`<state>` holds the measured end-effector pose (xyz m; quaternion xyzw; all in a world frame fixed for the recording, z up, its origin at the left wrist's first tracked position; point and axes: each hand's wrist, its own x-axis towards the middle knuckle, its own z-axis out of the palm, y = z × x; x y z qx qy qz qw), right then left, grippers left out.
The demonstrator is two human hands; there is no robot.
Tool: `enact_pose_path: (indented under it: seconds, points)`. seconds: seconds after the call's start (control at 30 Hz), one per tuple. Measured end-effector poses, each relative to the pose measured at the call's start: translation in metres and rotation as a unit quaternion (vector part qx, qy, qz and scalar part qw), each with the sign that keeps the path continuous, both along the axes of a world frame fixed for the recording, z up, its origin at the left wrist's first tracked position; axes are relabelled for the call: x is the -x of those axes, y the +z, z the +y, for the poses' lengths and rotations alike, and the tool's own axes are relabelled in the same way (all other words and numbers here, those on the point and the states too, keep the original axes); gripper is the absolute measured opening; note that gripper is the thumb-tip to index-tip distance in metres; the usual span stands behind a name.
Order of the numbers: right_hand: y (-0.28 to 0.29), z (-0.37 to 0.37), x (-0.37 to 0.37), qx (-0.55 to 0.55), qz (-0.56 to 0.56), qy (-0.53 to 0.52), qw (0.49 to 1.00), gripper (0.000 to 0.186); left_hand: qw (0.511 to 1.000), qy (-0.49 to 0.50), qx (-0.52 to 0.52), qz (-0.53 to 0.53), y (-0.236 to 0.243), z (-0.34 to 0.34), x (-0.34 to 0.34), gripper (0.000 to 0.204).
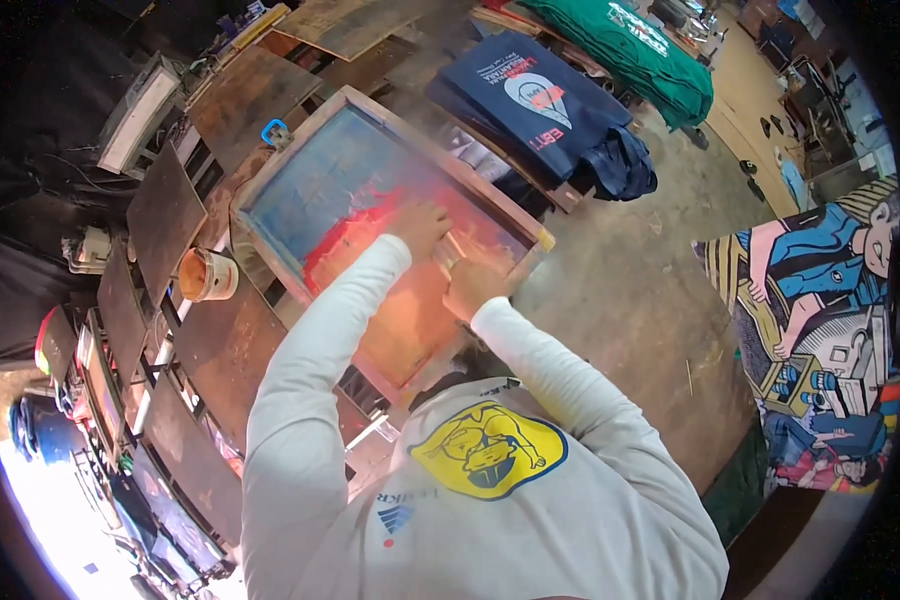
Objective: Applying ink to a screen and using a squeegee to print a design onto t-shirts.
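A wooden-framed printing screen (470, 182) lies slanted in front of me, with red ink (345, 235) smeared across its blue-grey mesh. My left hand (420, 228) is closed over the far end of a squeegee (457, 247), its fingers bent down toward the mesh. Nearer to me and farther right, my right hand (475, 290) wraps round the squeegee's other end. Between the two hands only a short pale piece of the squeegee shows; its blade is hidden. A blue clamp (274, 131) sits at the screen's left side.
Left of the screen, an ink-stained bucket (208, 277) stands among dark boards (225, 335). Beyond the screen's right side lies a navy printed shirt (530, 100), with green printed fabric (640, 55) behind it. A cartoon-painted panel (820, 330) stands far right.
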<state>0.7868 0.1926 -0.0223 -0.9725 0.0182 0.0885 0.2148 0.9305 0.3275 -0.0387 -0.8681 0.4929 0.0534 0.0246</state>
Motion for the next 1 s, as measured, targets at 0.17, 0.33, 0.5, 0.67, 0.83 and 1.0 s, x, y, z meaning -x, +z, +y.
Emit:
enact_pose_path:
  seconds: [0.17,0.33,0.5,0.67,0.83,1.0]
  points:
    - [0.004,0.035,0.011,-0.034,-0.006,0.056,0.998,0.023,0.999,0.031,-0.017,0.01,0.011,0.046,0.029,0.027]
    - [0.004,0.069,0.019,-0.023,0.016,0.123,0.992,0.023,0.995,0.095,-0.031,0.015,0.015,0.096,0.056,0.032]
    - [0.004,0.048,0.001,-0.035,0.021,0.139,0.989,0.025,0.997,0.072,-0.027,0.003,0.01,0.083,0.039,0.03]
    - [-0.006,0.008,-0.006,0.042,0.008,0.115,0.992,0.029,0.995,0.072,-0.063,-0.005,-0.007,0.01,-0.006,0.023]
    - [-0.006,0.01,-0.019,0.022,-0.029,0.058,0.998,0.026,0.998,0.056,-0.029,-0.024,-0.003,0.011,0.001,0.037]
    - [-0.011,0.056,0.003,-0.004,-0.022,0.11,0.994,0.025,0.999,0.046,0.011,-0.017,0.001,0.075,0.031,0.044]
